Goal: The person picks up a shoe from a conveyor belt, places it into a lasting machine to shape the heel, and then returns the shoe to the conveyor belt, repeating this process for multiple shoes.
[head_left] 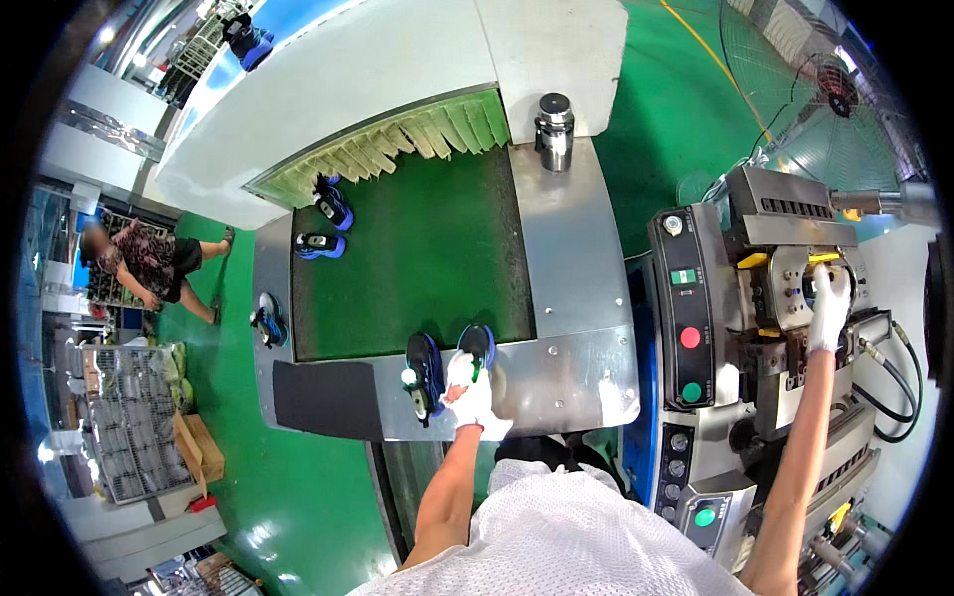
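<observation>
A metal table (596,380) surrounds a green belt (427,258), with two dark-and-blue shoes (320,245) at its far left; another shoe (266,320) sits on the left metal rim. Near left lies a black mat (326,397); right of it, a black-and-blue shoe (423,370) straddles the belt's near edge, with a second near shoe (478,343) just beside it, its heel hidden. A steel flask (556,149) stands far right on the metal.

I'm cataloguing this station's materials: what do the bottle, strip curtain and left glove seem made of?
Bottle: probably polished steel, from its mirror-like highlights. Strip curtain: perhaps canvas or similar matte fabric, judging by ragged lower edges. Left glove: likely soft, matte white cloth, judging by loose folds; knit or woven, unclear.
</observation>
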Available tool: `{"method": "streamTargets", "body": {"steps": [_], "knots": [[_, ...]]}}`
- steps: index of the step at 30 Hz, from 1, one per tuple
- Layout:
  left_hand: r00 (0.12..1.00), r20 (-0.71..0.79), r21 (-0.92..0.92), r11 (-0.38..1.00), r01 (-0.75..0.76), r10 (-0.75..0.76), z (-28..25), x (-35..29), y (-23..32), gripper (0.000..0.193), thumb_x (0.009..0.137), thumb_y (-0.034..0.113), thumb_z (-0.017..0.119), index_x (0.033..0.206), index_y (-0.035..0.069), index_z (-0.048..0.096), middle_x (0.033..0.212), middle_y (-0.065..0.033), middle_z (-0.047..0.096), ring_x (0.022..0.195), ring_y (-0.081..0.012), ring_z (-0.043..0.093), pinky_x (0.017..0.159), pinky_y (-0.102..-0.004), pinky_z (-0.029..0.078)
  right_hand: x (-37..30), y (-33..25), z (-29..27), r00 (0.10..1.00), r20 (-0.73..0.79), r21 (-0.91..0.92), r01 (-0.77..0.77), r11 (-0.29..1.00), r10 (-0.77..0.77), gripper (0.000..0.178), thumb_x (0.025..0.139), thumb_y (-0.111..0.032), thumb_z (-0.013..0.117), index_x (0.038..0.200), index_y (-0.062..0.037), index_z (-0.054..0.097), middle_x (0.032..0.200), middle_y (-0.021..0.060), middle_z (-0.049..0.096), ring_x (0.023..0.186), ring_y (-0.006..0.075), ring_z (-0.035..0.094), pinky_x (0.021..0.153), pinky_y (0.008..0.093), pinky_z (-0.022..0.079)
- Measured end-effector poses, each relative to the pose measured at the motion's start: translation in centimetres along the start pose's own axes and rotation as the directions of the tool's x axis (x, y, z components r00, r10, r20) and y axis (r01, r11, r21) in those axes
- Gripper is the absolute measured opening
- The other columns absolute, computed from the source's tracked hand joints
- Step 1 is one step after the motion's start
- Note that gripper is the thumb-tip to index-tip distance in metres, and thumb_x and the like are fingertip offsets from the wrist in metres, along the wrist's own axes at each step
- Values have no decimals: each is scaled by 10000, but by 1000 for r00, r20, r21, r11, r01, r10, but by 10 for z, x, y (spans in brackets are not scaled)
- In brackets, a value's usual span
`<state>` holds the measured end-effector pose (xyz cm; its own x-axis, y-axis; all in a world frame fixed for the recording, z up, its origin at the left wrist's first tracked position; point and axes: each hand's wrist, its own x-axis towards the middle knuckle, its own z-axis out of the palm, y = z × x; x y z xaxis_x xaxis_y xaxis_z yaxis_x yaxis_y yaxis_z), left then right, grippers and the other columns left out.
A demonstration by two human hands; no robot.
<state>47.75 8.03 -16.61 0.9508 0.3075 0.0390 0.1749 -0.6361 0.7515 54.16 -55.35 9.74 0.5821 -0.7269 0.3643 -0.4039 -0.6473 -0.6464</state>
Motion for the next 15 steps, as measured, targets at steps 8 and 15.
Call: {"method": "streamTargets", "body": {"steps": [8,15], "knots": [[967,215,-106,988,-112,133,-38,22,0,518,805,96,782,1274,33,572,1384,-225,531,1320,-404,486,1129,-469,390,-311,-8,48,891,404,-812,246,529,206,1026,825,-274,722,1615,8,130,1680,222,149,1563,368,132,1269,442,142],[974,28,35,973,-226,225,-112,219,-39,478,906,157,680,1330,-11,540,1399,-232,521,1336,-390,473,1136,-481,373,-307,4,52,891,384,-799,189,571,242,1102,759,-429,733,1608,-1,176,1641,270,236,1533,376,228,1220,421,261]]}}
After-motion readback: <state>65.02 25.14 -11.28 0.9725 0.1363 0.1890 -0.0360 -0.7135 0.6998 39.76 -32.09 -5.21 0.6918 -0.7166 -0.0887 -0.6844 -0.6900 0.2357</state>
